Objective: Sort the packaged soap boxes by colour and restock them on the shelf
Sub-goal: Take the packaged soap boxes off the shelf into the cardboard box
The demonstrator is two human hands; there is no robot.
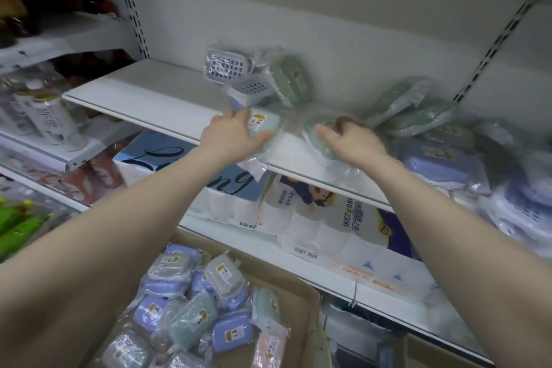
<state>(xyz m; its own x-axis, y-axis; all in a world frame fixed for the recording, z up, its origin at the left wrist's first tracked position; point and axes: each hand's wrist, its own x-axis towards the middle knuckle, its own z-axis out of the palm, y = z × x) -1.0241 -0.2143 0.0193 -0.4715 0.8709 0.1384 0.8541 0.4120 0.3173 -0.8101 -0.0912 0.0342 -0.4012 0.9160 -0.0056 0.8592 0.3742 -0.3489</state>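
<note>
Reaching up to a white metal shelf [143,89], I have both bare arms stretched forward. My left hand [231,136] is curled around a pale green soap box [264,125] in clear wrap, thumb under it, fingers over its far side. My right hand [352,140] presses down on another green wrapped box [316,136] at the shelf's front lip; motion blur hides whether those fingers are closed round it or lying flat, so I cannot tell.

Blur smears much of the scene. At twelve o'clock from my hands lean two lavender boxes [239,75] and a darker green one [291,81]. At two o'clock lies a green pile [415,110]; at three o'clock purple boxes [442,164] run off the frame's right edge, their outlines soft.

Below the shelf sit toilet-roll packs [328,218]. At six o'clock an open cardboard carton [301,287] holds mixed purple, green, grey and pink boxes [191,308], partly covered by my left forearm. The left-hand bays are dim and hard to read.
</note>
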